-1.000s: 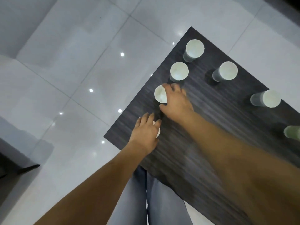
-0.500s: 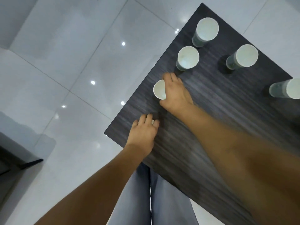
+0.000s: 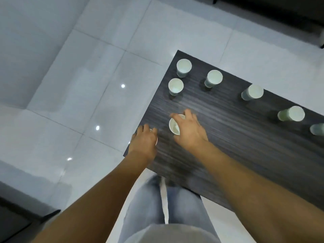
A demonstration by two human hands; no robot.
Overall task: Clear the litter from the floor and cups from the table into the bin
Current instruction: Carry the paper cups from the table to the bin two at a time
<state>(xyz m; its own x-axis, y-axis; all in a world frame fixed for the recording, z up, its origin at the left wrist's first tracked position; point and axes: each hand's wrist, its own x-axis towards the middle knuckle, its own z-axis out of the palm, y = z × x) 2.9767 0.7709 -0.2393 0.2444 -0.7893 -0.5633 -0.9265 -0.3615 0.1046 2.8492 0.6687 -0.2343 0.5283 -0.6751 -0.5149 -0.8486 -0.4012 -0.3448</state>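
The right hand [image 3: 190, 131] grasps a white paper cup [image 3: 174, 126] from the side, fingers and thumb curled round its rim, near the front left corner of the dark wood-grain table [image 3: 228, 137]. Just to its left, the left hand [image 3: 144, 142] closes over a second cup [image 3: 155, 140], almost wholly hidden beneath the palm at the table's edge. Six more cups stand farther back, well apart from both hands, the nearest [image 3: 175, 86] beyond the right fingertips.

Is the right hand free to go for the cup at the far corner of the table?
Probably not yet: the right hand already grips a cup. The path over the table to the corner cup looks unobstructed otherwise.
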